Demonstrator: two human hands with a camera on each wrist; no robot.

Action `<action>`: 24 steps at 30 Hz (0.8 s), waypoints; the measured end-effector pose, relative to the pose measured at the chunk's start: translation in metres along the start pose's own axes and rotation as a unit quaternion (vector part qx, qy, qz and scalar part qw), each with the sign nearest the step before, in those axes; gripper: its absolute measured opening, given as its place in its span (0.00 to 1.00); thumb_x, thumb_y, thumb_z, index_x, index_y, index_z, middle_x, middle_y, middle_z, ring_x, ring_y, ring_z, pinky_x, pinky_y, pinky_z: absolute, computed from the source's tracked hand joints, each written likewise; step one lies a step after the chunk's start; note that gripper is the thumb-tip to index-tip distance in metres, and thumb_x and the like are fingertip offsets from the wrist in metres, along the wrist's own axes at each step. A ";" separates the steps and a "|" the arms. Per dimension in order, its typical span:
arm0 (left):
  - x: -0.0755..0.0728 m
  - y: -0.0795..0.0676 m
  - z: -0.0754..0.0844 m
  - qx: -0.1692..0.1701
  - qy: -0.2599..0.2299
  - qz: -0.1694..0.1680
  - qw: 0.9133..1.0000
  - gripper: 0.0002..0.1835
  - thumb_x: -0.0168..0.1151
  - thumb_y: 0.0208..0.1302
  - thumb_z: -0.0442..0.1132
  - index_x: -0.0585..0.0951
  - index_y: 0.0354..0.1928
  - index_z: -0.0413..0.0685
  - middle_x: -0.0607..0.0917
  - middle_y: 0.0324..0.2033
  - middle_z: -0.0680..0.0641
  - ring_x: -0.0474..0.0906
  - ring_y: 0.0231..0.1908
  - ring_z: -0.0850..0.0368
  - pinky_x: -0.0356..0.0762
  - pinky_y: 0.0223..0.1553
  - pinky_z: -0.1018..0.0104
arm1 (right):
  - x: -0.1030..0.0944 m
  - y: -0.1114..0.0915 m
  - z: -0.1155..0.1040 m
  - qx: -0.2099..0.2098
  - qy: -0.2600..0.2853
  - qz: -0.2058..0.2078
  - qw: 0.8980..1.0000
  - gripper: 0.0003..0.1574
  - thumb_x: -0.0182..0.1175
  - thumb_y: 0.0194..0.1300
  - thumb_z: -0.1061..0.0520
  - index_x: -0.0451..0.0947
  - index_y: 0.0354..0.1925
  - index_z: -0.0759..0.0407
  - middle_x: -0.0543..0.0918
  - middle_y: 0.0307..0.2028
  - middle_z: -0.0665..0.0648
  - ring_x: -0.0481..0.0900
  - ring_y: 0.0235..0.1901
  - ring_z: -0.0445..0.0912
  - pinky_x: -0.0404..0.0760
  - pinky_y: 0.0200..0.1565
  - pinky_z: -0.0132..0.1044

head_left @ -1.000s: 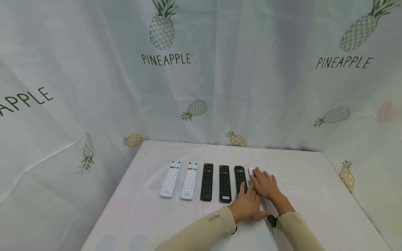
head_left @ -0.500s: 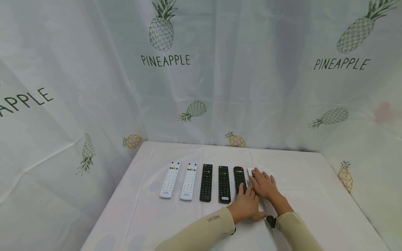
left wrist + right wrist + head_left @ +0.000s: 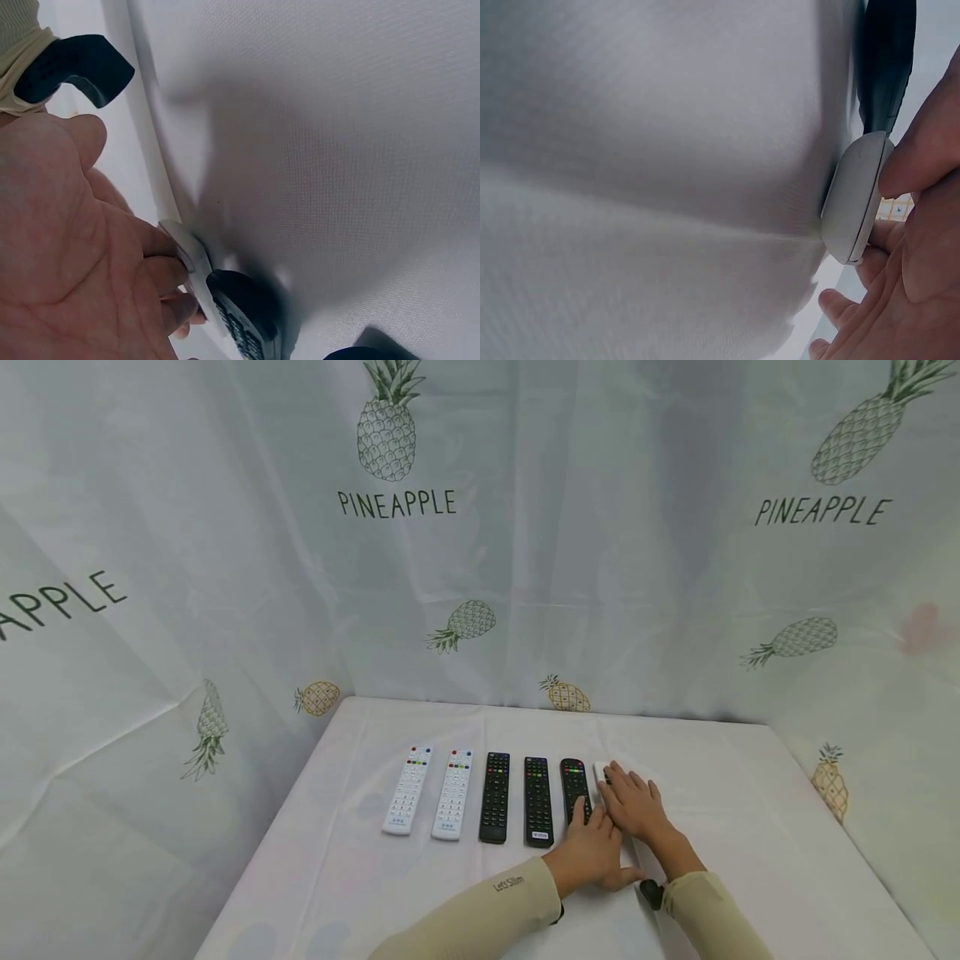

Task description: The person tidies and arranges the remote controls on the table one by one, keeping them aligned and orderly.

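A white remote control lies at the right end of a row, mostly hidden under both hands. Spread, nearly straight fingers of my right hand rest over its upper part. In the right wrist view my thumb lies against the edge of this white remote. My left hand reaches in from the left, its extended fingers touching the white remote's near end. Just left of it sits a rounded black remote control, its lower end partly covered by the left hand.
Further left in the row lie two black remotes and two white remotes, spaced apart. They lie on a white-covered table. A pineapple-print curtain stands behind it. A dark device is on the right wrist.
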State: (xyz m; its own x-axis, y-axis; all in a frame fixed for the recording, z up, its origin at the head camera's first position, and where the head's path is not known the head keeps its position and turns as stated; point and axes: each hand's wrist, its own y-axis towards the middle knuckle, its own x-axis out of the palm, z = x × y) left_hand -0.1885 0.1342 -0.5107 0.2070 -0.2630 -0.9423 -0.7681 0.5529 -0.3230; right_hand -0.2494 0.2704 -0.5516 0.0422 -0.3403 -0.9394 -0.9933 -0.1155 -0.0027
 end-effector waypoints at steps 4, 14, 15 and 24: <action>0.000 -0.001 0.000 0.004 -0.001 0.002 1.000 0.48 0.31 0.62 0.80 0.53 0.77 0.62 0.50 0.77 0.60 0.42 0.78 0.60 0.40 0.76 0.50 | 0.001 -0.001 0.001 -0.002 -0.004 0.002 1.000 0.37 0.35 0.80 0.42 0.59 0.73 0.65 0.58 0.74 0.68 0.55 0.70 0.74 0.44 0.67 0.75; -0.006 -0.006 0.001 0.001 0.012 0.011 1.000 0.45 0.31 0.63 0.79 0.54 0.77 0.66 0.49 0.77 0.62 0.41 0.78 0.62 0.42 0.76 0.51 | -0.003 -0.004 0.002 -0.006 -0.006 0.014 1.000 0.37 0.37 0.80 0.43 0.59 0.73 0.66 0.59 0.74 0.70 0.53 0.71 0.74 0.44 0.66 0.75; -0.006 -0.006 0.001 0.001 0.011 0.012 1.000 0.45 0.31 0.64 0.79 0.54 0.77 0.66 0.49 0.77 0.62 0.41 0.78 0.61 0.42 0.76 0.51 | -0.003 -0.004 0.002 -0.006 -0.006 0.014 1.000 0.37 0.37 0.80 0.43 0.59 0.73 0.66 0.59 0.74 0.70 0.52 0.71 0.74 0.44 0.66 0.75; -0.007 -0.009 0.001 -0.002 0.005 0.017 1.000 0.45 0.32 0.64 0.79 0.53 0.77 0.64 0.49 0.77 0.61 0.41 0.78 0.62 0.42 0.76 0.51 | 0.001 -0.002 0.003 -0.012 -0.001 0.014 1.000 0.37 0.37 0.80 0.42 0.60 0.73 0.65 0.59 0.74 0.69 0.52 0.71 0.74 0.44 0.67 0.74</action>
State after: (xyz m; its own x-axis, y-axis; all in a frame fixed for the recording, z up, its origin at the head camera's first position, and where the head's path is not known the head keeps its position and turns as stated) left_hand -0.1827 0.1317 -0.5009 0.1746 -0.2515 -0.9520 -0.7773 0.5583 -0.2900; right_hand -0.2474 0.2727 -0.5540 0.0151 -0.3425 -0.9394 -0.9911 -0.1293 0.0313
